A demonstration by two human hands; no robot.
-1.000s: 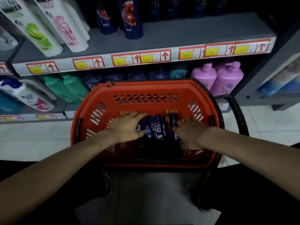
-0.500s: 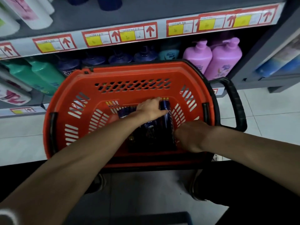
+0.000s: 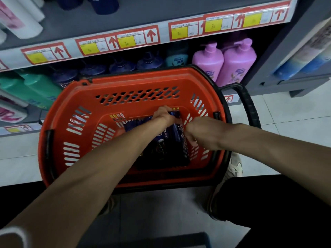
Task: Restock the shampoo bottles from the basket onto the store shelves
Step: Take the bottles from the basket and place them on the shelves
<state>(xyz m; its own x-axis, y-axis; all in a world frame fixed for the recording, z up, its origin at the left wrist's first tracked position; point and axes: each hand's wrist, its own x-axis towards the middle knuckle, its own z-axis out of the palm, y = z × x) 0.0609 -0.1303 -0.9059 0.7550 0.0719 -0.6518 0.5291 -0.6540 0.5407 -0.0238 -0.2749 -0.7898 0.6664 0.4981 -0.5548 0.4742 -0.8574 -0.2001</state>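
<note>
Store shelves behind, lower tier stocked. Orange basket on floor; dark shampoo bottles lie toward its right wall. Left grip clenched round one bottle's far end. Probably rigid, slick, moderately heavy: take by the body. Right grip: fingers hidden, hold cannot be told. Bottle count lost in shadow.

Bottles in basket, right side; basket before shelves.
</note>
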